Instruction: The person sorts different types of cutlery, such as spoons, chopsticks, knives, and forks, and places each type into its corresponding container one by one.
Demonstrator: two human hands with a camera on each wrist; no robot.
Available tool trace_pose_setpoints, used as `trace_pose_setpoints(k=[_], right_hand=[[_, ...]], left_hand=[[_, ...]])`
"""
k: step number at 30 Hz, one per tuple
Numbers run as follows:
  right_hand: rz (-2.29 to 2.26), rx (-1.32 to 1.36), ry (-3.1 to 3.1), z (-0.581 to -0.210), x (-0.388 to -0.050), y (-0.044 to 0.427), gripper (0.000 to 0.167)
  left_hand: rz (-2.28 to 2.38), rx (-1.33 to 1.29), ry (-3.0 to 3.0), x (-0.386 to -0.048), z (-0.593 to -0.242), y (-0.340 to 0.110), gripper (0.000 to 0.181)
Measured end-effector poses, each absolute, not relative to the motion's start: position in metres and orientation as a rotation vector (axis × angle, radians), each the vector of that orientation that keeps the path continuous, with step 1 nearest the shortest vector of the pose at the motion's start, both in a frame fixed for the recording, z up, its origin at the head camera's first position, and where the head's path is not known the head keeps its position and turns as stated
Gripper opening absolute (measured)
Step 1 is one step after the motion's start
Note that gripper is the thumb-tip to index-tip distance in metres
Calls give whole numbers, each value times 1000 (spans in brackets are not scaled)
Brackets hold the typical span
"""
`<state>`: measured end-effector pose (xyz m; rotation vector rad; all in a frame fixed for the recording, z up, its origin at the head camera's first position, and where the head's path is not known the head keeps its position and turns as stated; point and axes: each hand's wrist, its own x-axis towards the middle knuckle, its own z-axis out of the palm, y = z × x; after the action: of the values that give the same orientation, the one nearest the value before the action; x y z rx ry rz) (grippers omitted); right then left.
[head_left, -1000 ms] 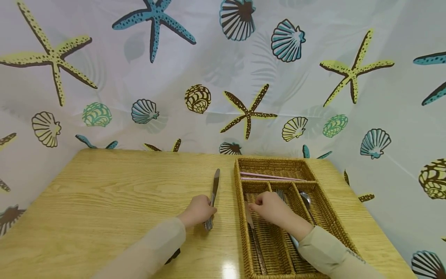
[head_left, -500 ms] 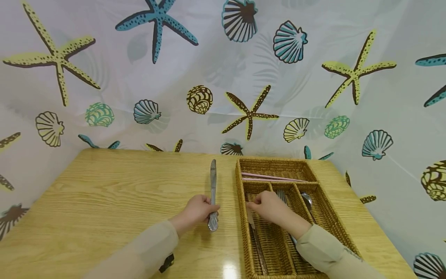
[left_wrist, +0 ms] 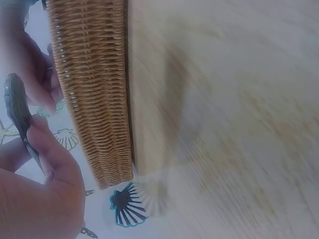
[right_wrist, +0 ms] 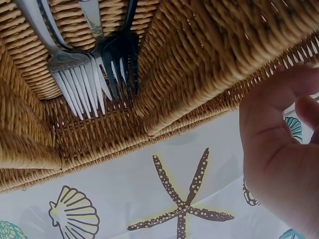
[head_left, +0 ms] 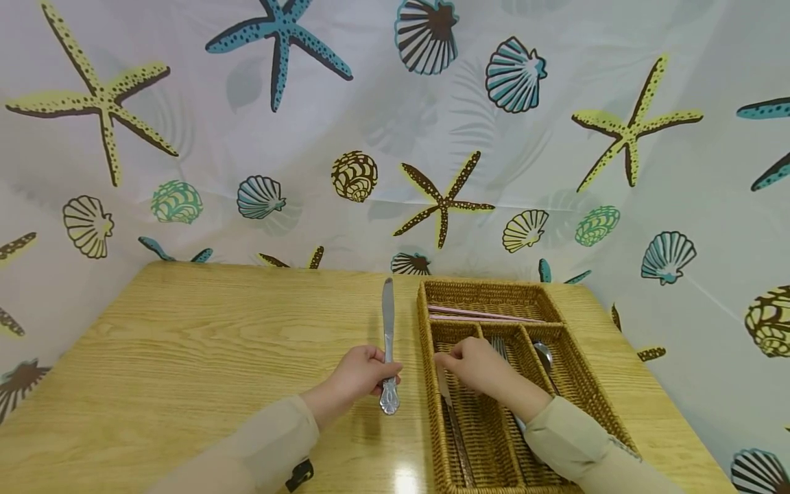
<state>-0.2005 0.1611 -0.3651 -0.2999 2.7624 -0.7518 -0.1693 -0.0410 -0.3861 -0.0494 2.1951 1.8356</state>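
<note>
In the head view my left hand [head_left: 364, 376] pinches a silver table knife [head_left: 388, 315] by its handle, blade pointing away, over the wooden table. The ornate handle end [left_wrist: 19, 102] sticks out past the thumb in the left wrist view. My right hand [head_left: 484, 368] hangs over the leftmost lower compartment of a wicker cutlery tray [head_left: 424, 384], fingers bent near its left wall. Below its fingertips lies a second knife [head_left: 457, 439]; whether they touch it is hidden. The right wrist view also shows the curled right hand [right_wrist: 279, 144], its fingertips partly out of frame.
Forks [right_wrist: 75, 74] lie in the tray's middle compartment, and a spoon [head_left: 543, 355] in the right one. Pink chopsticks [head_left: 481, 314] lie in the back compartment. The wooden table [head_left: 216, 343] extends left of the tray; a shell-patterned cloth [head_left: 308, 137] hangs behind.
My left hand has moved right towards the tray, and the knife has turned from leaning to nearly straight ahead. My right hand has shifted slightly left over the second knife's tip.
</note>
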Motion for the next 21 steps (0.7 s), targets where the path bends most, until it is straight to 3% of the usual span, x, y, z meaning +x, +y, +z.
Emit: trace_pose_setpoints(k=[21], right_hand=[[-832,-291,2703,-349,-206,149,46]], left_hand=[[1841,15,2168,-163,-376,-16,17]])
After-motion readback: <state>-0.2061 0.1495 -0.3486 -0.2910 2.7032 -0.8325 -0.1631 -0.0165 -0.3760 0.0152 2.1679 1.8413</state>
